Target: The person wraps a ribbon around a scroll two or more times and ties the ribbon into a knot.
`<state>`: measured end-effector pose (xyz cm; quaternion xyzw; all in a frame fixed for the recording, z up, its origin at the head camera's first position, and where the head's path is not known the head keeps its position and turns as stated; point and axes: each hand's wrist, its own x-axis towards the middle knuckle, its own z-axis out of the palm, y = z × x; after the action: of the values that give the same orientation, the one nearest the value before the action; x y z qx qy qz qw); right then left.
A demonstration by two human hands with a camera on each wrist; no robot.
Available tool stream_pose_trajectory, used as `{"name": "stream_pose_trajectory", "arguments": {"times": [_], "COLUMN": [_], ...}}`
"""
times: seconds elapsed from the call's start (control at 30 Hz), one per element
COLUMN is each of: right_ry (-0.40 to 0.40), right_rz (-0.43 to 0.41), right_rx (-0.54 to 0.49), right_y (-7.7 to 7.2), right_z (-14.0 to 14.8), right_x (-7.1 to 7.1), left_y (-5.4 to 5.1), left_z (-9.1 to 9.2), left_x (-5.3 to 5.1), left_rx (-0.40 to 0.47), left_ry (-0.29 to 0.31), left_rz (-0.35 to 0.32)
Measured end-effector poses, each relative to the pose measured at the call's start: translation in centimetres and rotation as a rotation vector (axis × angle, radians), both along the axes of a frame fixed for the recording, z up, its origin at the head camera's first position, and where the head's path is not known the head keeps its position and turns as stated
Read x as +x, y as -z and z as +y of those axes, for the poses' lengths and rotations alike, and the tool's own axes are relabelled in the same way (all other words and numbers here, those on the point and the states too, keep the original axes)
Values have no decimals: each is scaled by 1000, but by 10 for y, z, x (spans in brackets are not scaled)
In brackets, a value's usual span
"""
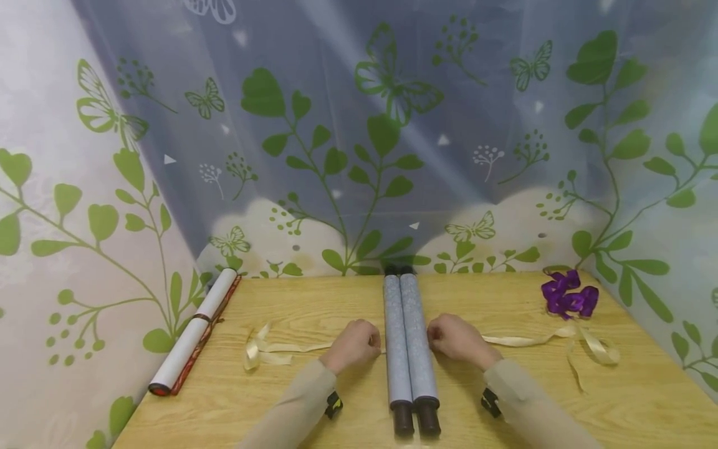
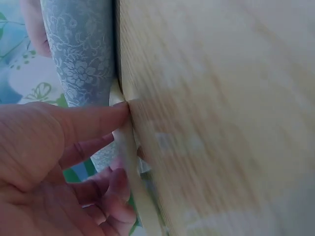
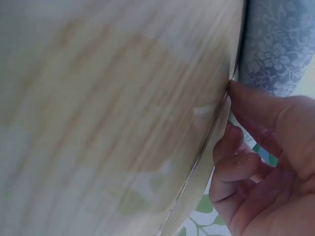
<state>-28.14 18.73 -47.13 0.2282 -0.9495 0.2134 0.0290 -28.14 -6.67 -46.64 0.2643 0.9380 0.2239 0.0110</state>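
Two grey-blue patterned scrolls (image 1: 405,337) with dark end knobs lie side by side, lengthwise, at the table's middle. A cream ribbon runs out to both sides, its left part (image 1: 300,347) and right part (image 1: 521,340) flat on the wood. Just left of the scrolls, the left hand (image 1: 356,344) pinches the ribbon (image 2: 129,147) between thumb and fingers, beside the patterned roll (image 2: 83,54). On the other side the right hand (image 1: 457,338) pinches the ribbon (image 3: 202,172) close to the roll (image 3: 275,44). Whether the ribbon passes under both scrolls is hidden.
A white scroll (image 1: 193,333) with a red edge and a dark tie lies along the table's left edge. A crumpled purple ribbon (image 1: 569,296) sits at the back right. Behind the wooden table (image 1: 314,299) hangs a leaf-and-butterfly patterned curtain (image 1: 336,125).
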Motion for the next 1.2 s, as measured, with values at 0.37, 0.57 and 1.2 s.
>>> {"name": "stream_pose_trajectory", "arguments": {"times": [0.37, 0.57, 1.2], "right_ry": [79, 56, -53], "right_rz": [-47, -1, -35], "right_rx": [66, 73, 51], "right_y": [-5, -4, -5], "right_z": [-8, -7, 5], "right_x": [-8, -15, -22], "left_y": [3, 1, 0], "left_z": [11, 15, 4], "left_x": [-12, -15, -25], "left_rx": [-59, -102, -76], "left_ry": [-48, -46, 0], "left_rz": [60, 26, -29]}}
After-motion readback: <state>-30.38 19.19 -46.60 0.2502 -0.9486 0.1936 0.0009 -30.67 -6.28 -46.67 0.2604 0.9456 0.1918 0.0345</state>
